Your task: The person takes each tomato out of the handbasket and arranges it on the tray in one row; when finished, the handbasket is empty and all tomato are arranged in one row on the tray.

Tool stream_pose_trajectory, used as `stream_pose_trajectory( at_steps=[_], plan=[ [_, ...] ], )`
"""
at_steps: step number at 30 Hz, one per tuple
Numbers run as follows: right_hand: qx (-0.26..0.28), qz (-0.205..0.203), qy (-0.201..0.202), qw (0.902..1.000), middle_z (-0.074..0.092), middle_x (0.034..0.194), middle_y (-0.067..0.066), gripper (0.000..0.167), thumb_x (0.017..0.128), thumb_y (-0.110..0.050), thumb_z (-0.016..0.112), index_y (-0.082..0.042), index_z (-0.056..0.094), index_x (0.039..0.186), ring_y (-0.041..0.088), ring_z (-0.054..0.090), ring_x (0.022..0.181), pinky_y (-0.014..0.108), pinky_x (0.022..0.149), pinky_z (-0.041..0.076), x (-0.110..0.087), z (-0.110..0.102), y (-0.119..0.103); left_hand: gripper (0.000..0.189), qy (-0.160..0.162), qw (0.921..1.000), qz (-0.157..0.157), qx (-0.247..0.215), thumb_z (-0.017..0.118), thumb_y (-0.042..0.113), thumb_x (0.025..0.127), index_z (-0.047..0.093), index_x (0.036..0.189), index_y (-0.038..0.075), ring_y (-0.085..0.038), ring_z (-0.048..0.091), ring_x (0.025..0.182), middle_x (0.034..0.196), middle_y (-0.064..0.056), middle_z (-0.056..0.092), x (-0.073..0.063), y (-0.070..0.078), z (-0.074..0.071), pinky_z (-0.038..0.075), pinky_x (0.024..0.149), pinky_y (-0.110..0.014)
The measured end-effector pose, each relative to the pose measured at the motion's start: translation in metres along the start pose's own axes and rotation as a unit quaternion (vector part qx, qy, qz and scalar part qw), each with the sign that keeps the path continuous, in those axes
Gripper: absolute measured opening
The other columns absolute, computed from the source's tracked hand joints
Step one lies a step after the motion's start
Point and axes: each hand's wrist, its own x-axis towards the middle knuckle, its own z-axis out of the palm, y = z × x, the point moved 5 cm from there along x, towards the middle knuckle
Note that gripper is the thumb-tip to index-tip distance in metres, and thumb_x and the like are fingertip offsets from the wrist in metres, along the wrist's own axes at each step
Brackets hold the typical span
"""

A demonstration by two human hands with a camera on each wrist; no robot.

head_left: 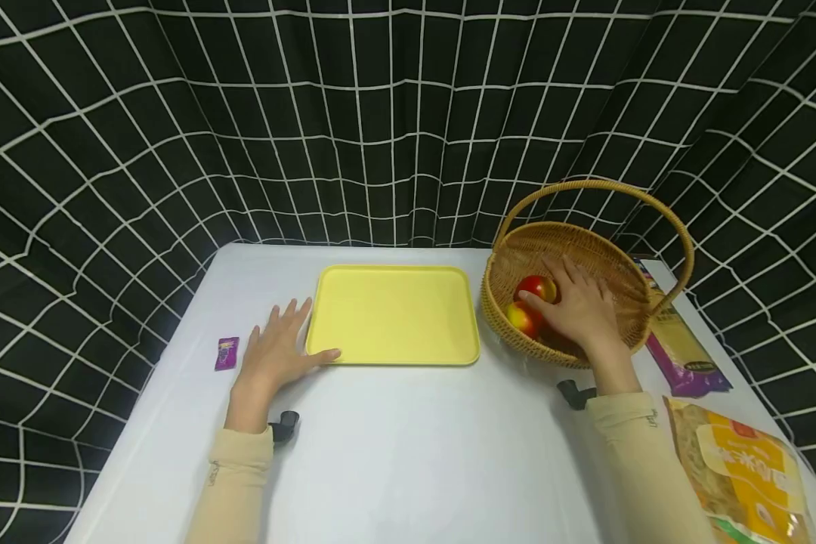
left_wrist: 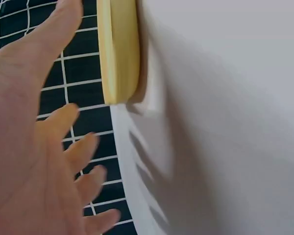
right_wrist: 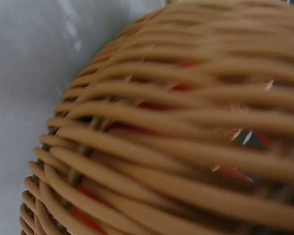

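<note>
My right hand (head_left: pixel 578 306) reaches into a wicker basket (head_left: pixel 496 298) with a tall arched handle. Its fingers are extended and its thumb lies beside two red-and-yellow apples, one farther back (head_left: pixel 534 286) and one nearer (head_left: pixel 523 319). In the right wrist view the basket's woven side (right_wrist: pixel 152 112) hides the hand, and patches of red show through the gaps. My left hand (head_left: pixel 276 347) is spread with straight fingers at the front left corner of a yellow tray (head_left: pixel 394 313). In the left wrist view its thumb is next to the tray's edge (left_wrist: pixel 122 54).
A small purple packet (head_left: pixel 227 353) lies left of my left hand. Right of the basket is a purple-and-gold bag (head_left: pixel 683 347), partly hidden by it. A yellow-orange food bag (head_left: pixel 748 476) lies at the front right. Black grid curtains surround the white table (head_left: pixel 415 446).
</note>
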Motion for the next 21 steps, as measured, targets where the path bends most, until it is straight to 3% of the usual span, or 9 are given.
stream_pose_trajectory(
  at_steps=[6, 13, 21],
  plan=[
    [0.002, 0.01, -0.038, 0.9992, 0.016, 0.174, 0.029, 0.095, 0.099, -0.074, 0.052, -0.019, 0.023, 0.171, 0.063, 0.015, 0.155, 0.082, 0.124, 0.003, 0.009, 0.004, 0.006, 0.112, -0.043, 0.9986, -0.011, -0.029, 0.073, 0.068, 0.089, 0.018, 0.171, 0.013, -0.049, 0.005, 0.164, 0.177, -0.02, 0.018, -0.005, -0.008, 0.01, 0.005, 0.129, -0.075],
    [0.0, 0.017, -0.077, 0.9969, 0.026, 0.169, 0.033, 0.088, 0.103, -0.068, 0.05, -0.012, 0.03, 0.167, 0.061, 0.016, 0.155, 0.081, 0.124, 0.002, 0.012, 0.008, 0.011, 0.107, -0.053, 0.9976, -0.013, -0.042, 0.071, 0.062, 0.094, 0.017, 0.171, 0.011, -0.049, 0.004, 0.164, 0.177, -0.019, 0.018, -0.008, -0.009, 0.015, 0.003, 0.129, -0.074],
    [0.001, 0.004, -0.058, 0.9983, 0.042, 0.159, 0.037, 0.065, 0.107, -0.044, 0.057, -0.01, 0.042, 0.16, 0.061, 0.026, 0.152, 0.078, 0.126, 0.003, 0.016, 0.01, 0.012, 0.103, -0.053, 0.9966, -0.013, -0.061, 0.073, 0.055, 0.096, 0.018, 0.17, 0.009, -0.049, 0.004, 0.164, 0.174, -0.028, 0.017, -0.008, -0.007, 0.016, 0.002, 0.131, -0.07]
  ],
)
